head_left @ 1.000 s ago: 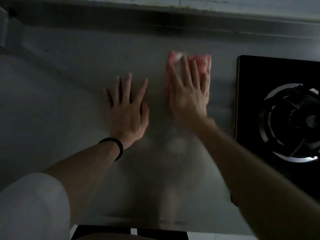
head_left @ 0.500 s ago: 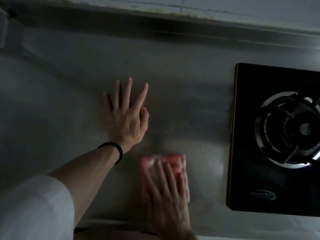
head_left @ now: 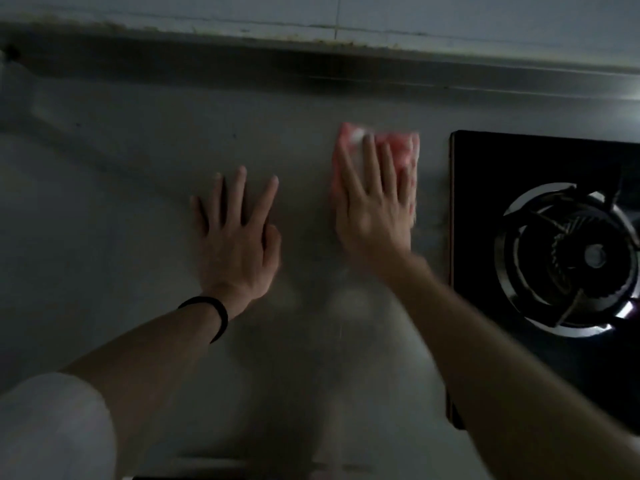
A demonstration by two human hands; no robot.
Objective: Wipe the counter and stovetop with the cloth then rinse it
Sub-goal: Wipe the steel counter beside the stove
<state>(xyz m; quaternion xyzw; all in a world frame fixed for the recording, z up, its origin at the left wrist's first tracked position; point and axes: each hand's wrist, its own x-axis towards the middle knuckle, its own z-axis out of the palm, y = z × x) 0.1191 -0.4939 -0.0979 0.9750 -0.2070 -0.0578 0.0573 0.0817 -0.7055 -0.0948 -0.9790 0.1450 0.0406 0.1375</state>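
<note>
A pink and white cloth lies flat on the grey steel counter, just left of the black glass stovetop. My right hand presses down on the cloth with fingers spread, blurred by motion. My left hand rests flat on the counter beside it, fingers apart, holding nothing, with a black band on the wrist. The stovetop's burner ring is at the right edge of the view.
A raised steel backsplash runs along the far side of the counter under a tiled wall. The counter's front edge is at the bottom. Bare counter stretches to the left of my left hand.
My right hand slid the cloth from the far counter back to the front edge, and now it is far out again beside the stovetop. My left hand has stayed in place.
</note>
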